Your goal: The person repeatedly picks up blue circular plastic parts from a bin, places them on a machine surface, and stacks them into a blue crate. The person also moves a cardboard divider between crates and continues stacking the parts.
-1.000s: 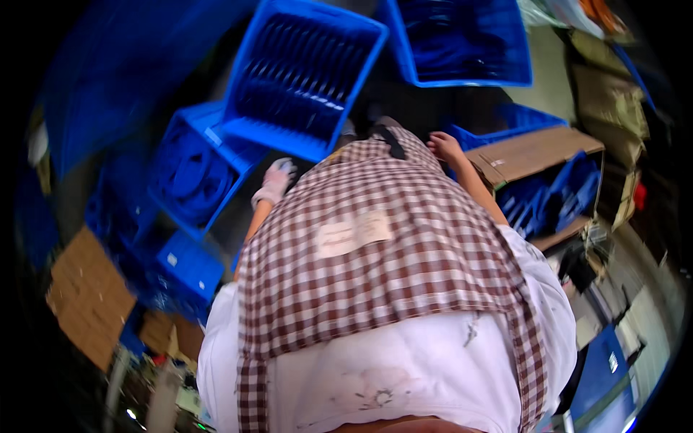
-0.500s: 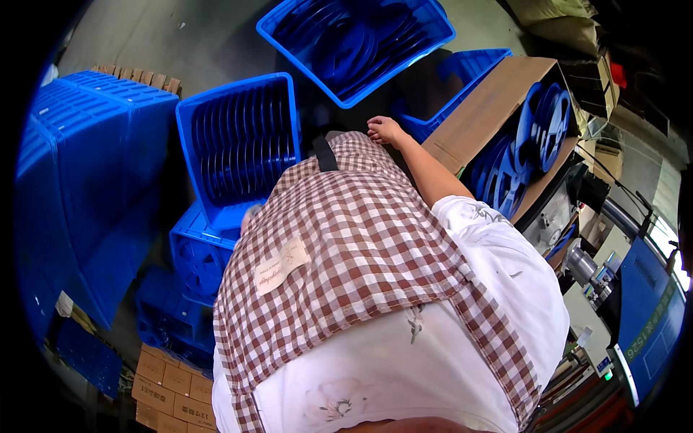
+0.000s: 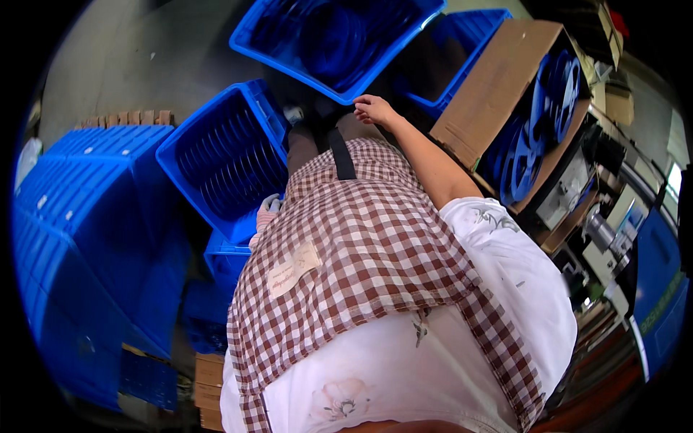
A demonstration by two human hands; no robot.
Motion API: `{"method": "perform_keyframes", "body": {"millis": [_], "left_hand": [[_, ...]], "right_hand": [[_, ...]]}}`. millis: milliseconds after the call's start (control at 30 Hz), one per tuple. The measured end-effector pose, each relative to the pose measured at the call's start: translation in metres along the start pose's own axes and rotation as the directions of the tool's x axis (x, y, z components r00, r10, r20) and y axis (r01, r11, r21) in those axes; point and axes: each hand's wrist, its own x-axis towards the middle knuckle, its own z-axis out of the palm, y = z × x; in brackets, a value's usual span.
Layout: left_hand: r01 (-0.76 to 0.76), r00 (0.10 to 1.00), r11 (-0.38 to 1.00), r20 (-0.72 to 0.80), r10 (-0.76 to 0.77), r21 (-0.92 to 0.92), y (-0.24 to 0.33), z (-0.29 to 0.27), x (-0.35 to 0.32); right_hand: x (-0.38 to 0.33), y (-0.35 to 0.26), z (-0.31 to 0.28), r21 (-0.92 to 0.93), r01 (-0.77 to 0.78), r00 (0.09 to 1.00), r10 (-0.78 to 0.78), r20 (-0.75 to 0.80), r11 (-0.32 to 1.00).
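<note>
My right hand [image 3: 375, 110] is bare and hangs beside the apron, close to the near corner of a blue crate [image 3: 339, 95] of dark blue discs. Its fingers are loosely bent and a little apart, with nothing visible in them. At my left side, a pale knitted glove with grey fingertips covers my left hand [image 3: 268, 211]. The checked apron [image 3: 361, 245] hides part of that hand, so its grip is unclear. Close by it stands a tilted blue crate [image 3: 167, 153] holding rows of blue discs [image 3: 231, 162].
Large blue bins [image 3: 86, 216] stand at the left, with brown cartons [image 3: 209, 382] at the lower left. On the right, an open cardboard box [image 3: 498, 79] holds blue reels [image 3: 530, 155]. Another blue crate [image 3: 462, 83] sits behind it. Machinery [image 3: 606, 234] lies farther right.
The view has shifted, showing more of my legs and gloved left hand. The far crate appears farther left and higher, closer to my right hand. The right hand stays by the apron.
</note>
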Motion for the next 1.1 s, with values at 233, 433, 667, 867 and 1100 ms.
{"method": "perform_keyframes", "body": {"millis": [233, 433, 667, 867, 1100], "left_hand": [[0.017, 0.989, 0.978, 0.143, -0.047, 0.206, -0.042, -0.162, 0.016], [-0.273, 0.961, 0.859, 0.076, 0.267, 0.432, 0.076, -0.132, 0.023], [-0.565, 0.825, 0.774, 0.192, 0.532, 0.285, 0.178, -0.064, -0.059], [-0.926, 0.335, 0.201, 0.455, 0.825, 0.319, 0.274, -0.007, -0.139], [-0.911, 0.057, -0.076, 0.306, 0.95, 0.406, 0.297, 0.027, -0.103]], "right_hand": [[-0.046, 0.089, 0.117, 0.082, -0.205, 0.96, 0.217, -0.175, 0.975], [0.006, 0.012, 0.073, -0.105, -0.036, 0.929, -0.005, -0.37, 0.994], [0.017, -0.143, -0.015, -0.603, -0.135, 0.713, -0.345, -0.61, 0.786], [-0.028, -0.221, -0.105, -0.675, -0.203, 0.49, -0.523, -0.697, 0.709], [-0.006, -0.231, -0.131, -0.747, -0.219, 0.392, -0.645, -0.656, 0.628]]}}
